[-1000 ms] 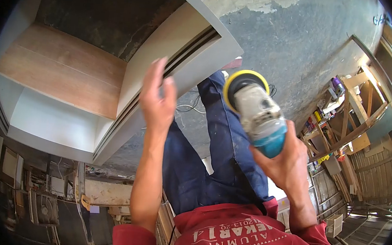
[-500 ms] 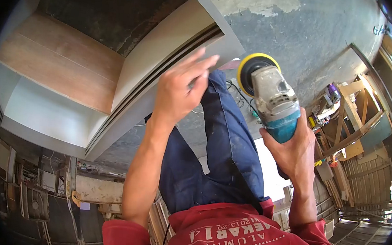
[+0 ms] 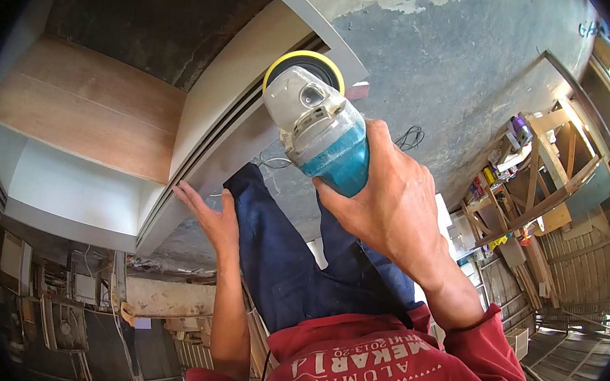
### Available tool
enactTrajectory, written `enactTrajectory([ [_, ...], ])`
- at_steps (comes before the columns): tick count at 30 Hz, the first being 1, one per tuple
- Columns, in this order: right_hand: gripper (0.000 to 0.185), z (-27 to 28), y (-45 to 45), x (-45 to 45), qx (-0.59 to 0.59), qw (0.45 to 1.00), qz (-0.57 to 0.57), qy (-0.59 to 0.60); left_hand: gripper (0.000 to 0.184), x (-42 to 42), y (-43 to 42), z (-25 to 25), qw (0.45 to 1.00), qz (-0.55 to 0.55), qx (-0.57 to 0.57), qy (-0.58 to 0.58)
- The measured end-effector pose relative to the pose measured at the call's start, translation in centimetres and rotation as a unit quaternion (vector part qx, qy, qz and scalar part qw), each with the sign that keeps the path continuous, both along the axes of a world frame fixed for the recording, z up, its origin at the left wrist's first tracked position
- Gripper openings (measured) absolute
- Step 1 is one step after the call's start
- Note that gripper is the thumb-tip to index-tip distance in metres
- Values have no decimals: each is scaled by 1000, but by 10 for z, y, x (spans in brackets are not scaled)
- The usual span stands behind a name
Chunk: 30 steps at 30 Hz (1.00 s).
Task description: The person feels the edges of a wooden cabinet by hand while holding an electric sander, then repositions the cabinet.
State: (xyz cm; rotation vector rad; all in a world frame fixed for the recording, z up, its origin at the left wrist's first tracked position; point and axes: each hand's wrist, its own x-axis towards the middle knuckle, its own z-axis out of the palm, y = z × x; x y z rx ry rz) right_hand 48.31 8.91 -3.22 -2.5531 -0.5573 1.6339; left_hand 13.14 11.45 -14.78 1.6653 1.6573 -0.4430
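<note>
My right hand (image 3: 398,206) is wrapped round the teal body of an angle grinder (image 3: 341,154) with a dusty grey gear head. At its far end is a round black pad with a yellow rim (image 3: 309,64). The pad overlaps the upper part of the grooved front edge of a pale cabinet (image 3: 242,123); whether they touch I cannot tell. My left hand (image 3: 208,215) lies with fingers stretched and thumb apart against the lower part of that edge. Inside the cabinet are a brown wooden panel (image 3: 87,110) and a white panel (image 3: 77,181).
Cables (image 3: 411,137) lie on the worn grey floor (image 3: 431,71). At the right stands a wooden frame (image 3: 547,161) beside a purple object (image 3: 519,129) and timber pieces. Cluttered shelving and boards (image 3: 165,298) show at the lower left.
My right hand has carried the grinder left, over the cabinet edge. My left hand has moved down and left from mid-air onto the edge.
</note>
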Motion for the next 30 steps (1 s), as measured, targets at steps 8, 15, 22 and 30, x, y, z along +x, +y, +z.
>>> enactTrajectory([
  [8,56,-6,-1,2,1,1000,6,-13,99,-7,2,0,1000,1,-12,-25],
  [15,56,-7,0,4,3,1000,11,-21,99,-6,4,1,999,-1,-17,-28],
  [22,56,-7,2,4,-1,1000,10,-13,99,-6,3,1,1000,2,-19,-24],
  [30,55,-4,4,5,-3,1000,15,-8,100,-6,3,1,999,0,-24,-21],
])
